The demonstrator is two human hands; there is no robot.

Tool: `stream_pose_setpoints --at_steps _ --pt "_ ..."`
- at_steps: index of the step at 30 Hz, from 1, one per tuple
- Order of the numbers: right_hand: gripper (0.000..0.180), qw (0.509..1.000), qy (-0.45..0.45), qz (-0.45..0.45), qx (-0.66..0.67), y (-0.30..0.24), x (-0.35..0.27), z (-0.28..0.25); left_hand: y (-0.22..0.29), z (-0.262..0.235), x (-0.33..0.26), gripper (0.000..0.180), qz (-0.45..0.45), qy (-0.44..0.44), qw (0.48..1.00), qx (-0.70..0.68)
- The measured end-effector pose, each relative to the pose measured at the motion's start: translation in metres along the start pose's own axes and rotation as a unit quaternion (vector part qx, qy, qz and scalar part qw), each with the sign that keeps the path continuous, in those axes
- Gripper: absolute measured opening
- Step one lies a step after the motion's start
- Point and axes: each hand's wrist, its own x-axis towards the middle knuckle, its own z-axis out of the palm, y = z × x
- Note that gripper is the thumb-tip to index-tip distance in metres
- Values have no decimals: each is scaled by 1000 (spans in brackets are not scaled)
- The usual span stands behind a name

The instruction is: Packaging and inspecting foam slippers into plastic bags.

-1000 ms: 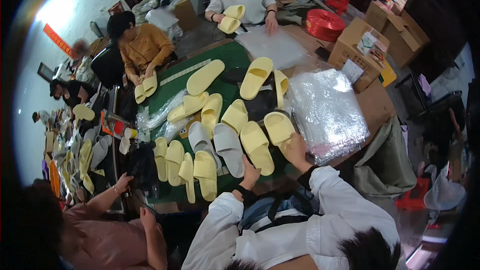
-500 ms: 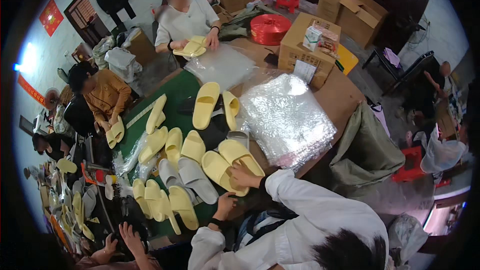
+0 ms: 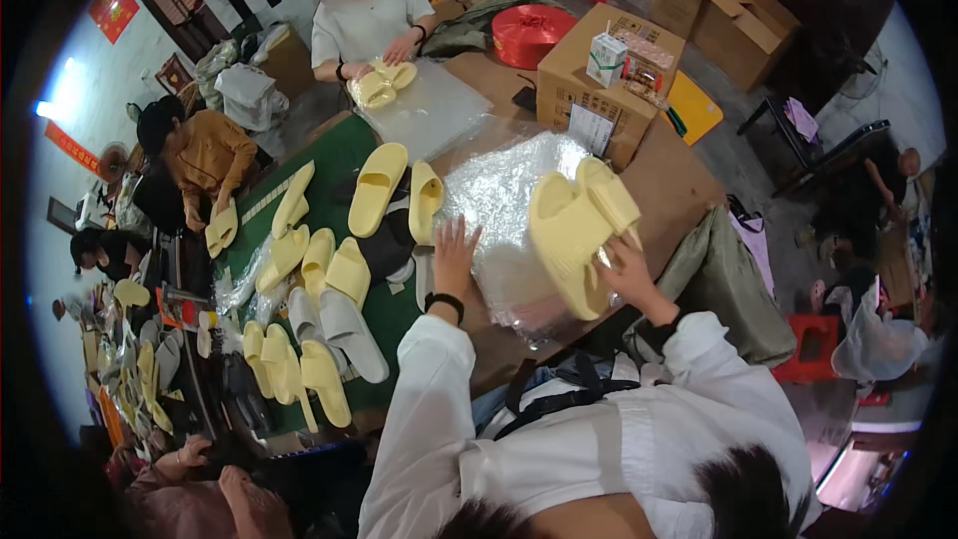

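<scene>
Right hand (image 3: 627,274) gripped raised yellow slippers (image 3: 574,230) (a pair); left hand (image 3: 455,252) lay flat, fingers spread, on plastic bags (image 3: 509,190).

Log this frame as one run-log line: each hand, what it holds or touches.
left hand: flat on clear plastic bags | right hand: holding pair of yellow slippers above table

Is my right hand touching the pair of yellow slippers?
Touching: the head view shows the right hand gripping the pair of yellow slippers from below.
</scene>
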Motion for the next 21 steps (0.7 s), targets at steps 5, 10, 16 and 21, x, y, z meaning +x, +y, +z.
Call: stream_pose_setpoints --at_steps 5,10,16,21 --pt "40 999 -38 16 -21 42 -20 -77 25 -4 31 26 18 -120 991 57" --pt "36 965 -185 148 114 57 -25 -112 99 -21 25 24 43 -102 983 -145" --pt "35 855 -428 272 109 23 -18 -133 151 -9 26 34 -102 -73 974 -187" --pt "38 847 -480 185 136 34 -25 -107 146 -33 52 34 -312 -91 813 -483"
